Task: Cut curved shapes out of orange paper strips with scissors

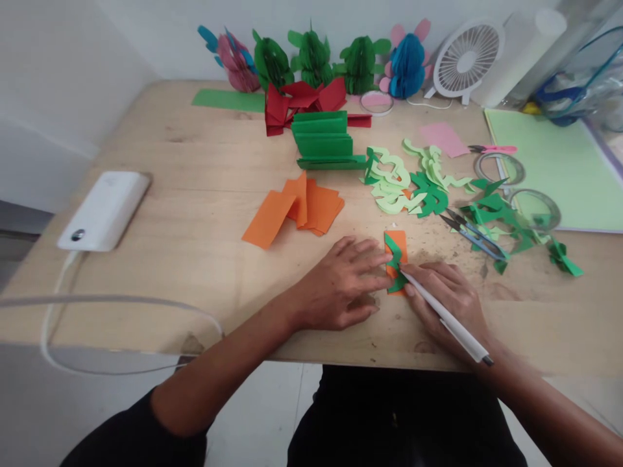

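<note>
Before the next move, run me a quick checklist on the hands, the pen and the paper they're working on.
1. Slim white pen gripped in the right hand: ok, tip down at the cutout.
2. Wavy green paper cutout lying on the small orange paper rectangle: ok.
3. Left hand at the cutout's left side: ok, fingertips there; pressure cannot tell.
4. Pen line on the orange rectangle: cannot tell, too small to make out.
5. Small blue-handled metal scissors apart from both hands: ok.
6. Loose orange paper pieces neatly stacked: not ok, fanned out unevenly.
</note>
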The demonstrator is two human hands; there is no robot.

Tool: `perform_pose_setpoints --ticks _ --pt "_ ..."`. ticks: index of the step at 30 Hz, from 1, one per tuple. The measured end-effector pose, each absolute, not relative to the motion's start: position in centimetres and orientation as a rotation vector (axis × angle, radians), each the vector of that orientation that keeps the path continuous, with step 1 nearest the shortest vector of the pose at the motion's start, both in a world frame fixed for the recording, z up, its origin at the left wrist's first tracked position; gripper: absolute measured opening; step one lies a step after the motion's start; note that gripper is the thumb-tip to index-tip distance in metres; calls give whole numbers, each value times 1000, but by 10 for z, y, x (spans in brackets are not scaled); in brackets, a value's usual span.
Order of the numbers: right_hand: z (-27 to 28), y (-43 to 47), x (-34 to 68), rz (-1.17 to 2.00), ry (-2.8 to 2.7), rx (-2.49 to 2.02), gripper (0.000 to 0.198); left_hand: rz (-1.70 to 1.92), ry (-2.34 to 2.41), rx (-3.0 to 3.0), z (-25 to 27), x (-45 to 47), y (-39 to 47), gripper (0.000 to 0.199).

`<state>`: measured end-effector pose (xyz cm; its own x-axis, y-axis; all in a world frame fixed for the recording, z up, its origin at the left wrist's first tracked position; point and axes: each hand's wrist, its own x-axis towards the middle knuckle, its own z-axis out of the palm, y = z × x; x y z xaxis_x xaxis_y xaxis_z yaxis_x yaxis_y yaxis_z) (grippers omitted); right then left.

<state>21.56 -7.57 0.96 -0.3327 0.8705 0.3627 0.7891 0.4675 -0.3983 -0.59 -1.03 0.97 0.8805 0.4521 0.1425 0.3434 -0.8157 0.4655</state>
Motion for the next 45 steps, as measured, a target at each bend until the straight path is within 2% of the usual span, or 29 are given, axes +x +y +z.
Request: perform_pose_setpoints --ticks 7,21,25,31,45 --pt "10 -76 216 219 -2187 -1378 25 239 539 2649 6 -10 -9 38" --pt "10 -75 215 207 -2186 -1352 28 275 530 2640 5 -14 -9 40" --pt "12 -74 214 265 -2136 -1373 25 295 514 2638 2 -14 -8 40" --pt "20 -72 208 566 -1895 -1551 17 300 514 2628 3 -15 -8 38" --pt "12 -68 199 520 -1859 -1676 11 300 515 2605 2 -15 -8 42"
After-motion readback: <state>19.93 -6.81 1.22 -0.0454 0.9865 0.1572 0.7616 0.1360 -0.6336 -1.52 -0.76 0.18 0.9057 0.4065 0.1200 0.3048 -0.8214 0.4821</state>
